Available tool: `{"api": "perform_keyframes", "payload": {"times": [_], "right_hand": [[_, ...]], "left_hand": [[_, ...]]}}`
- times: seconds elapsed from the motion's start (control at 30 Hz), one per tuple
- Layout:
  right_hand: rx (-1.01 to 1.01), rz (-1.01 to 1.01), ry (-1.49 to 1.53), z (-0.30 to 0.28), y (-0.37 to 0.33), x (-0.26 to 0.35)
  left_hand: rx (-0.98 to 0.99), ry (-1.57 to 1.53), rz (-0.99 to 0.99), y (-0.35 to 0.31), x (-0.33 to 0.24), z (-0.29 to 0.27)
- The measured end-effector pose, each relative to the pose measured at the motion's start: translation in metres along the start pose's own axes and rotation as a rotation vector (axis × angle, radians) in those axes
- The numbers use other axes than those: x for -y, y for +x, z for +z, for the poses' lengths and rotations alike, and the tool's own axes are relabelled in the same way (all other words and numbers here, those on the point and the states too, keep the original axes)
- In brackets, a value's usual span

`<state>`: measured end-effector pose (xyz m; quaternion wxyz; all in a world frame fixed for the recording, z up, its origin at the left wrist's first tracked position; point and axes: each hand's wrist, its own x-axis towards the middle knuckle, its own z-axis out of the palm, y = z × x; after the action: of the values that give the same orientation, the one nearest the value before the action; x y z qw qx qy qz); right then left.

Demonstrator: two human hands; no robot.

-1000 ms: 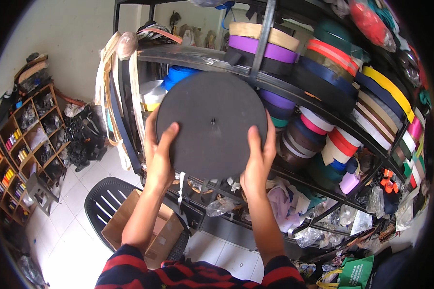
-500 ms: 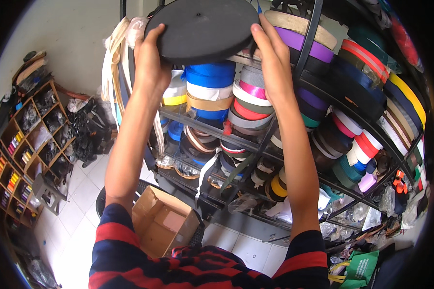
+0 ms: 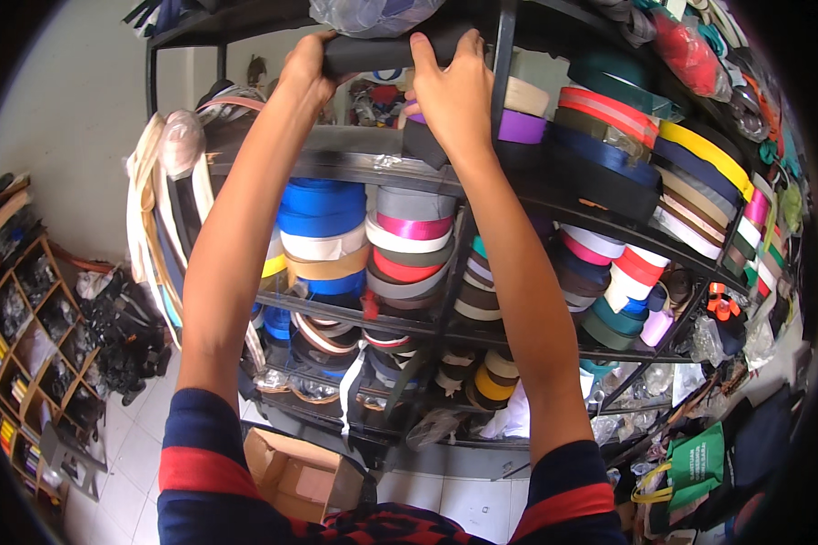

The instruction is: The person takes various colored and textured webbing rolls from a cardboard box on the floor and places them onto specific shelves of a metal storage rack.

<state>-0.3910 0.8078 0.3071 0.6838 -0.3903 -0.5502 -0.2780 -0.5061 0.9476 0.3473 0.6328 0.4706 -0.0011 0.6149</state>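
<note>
The left hand (image 3: 305, 68) and the right hand (image 3: 453, 95) are clasping opposite sides of a black roll (image 3: 373, 56), each grip bearing on its edge. The roll is presenting edge-on above a rack shelf (image 3: 336, 165), below a plastic bag (image 3: 377, 14); coloured rolls (image 3: 412, 250) are lying stacked beneath.

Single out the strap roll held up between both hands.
The flat black strap roll, seen edge-on between the left hand and right hand; the other strap rolls, variously coloured, sit on the black metal rack.
</note>
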Motion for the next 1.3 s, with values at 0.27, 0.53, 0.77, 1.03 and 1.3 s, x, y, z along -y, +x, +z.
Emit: {"api": "perform_keyframes", "payload": {"times": [0.27, 0.53, 0.77, 1.03, 1.3], "right_hand": [[0.309, -0.090, -0.013, -0.040, -0.025, 0.013], [-0.016, 0.021, -0.099, -0.128, 0.008, -0.017], [0.002, -0.084, -0.368, -0.131, 0.026, -0.085], [0.066, -0.032, -0.404, -0.123, 0.029, -0.084], [0.068, -0.084, -0.245, -0.145, -0.022, -0.053]], "left_hand": [[0.125, 0.161, -0.189, 0.043, 0.042, 0.023], [0.075, 0.471, -0.265, 0.032, 0.067, 0.055], [0.241, 0.272, -0.223, 0.039, 0.083, 0.070], [0.303, 0.201, -0.391, 0.044, 0.081, 0.052], [0.154, 0.244, -0.240, 0.066, 0.095, 0.033]]}}
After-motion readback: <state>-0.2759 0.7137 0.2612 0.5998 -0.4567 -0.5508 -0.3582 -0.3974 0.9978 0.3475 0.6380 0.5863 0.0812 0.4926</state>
